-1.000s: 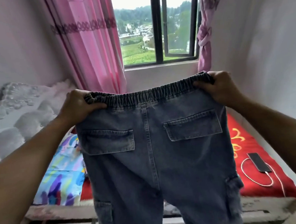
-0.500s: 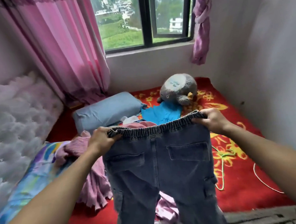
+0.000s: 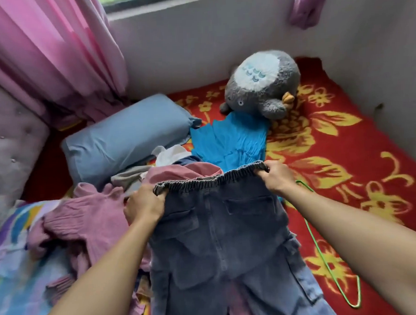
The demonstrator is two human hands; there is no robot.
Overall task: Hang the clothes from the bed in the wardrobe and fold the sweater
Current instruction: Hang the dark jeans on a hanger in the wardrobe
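Grey-blue jeans [image 3: 220, 233] with an elastic waistband and back pockets hang low over the bed. My left hand [image 3: 144, 206] grips the waistband's left end and my right hand [image 3: 278, 177] grips its right end. Under and left of the jeans lies a heap of clothes: a ribbed pink sweater [image 3: 85, 219], a dusty-pink garment [image 3: 178, 171] and a white piece [image 3: 170, 154]. A bright blue garment [image 3: 232, 139] lies flat behind the heap. A green wire hanger [image 3: 328, 266] lies on the bed under my right forearm.
The bed has a red blanket with yellow flowers [image 3: 346, 150]. A blue pillow [image 3: 128, 137] and a grey plush toy [image 3: 261, 87] sit near the far wall. A colourful sheet [image 3: 12, 264] lies at left, beside a padded headboard [image 3: 9, 148] and pink curtain [image 3: 52, 50].
The jeans have come down from window height to just above the clothes heap, both hands still on the waistband. My view has tilted down onto the bed.
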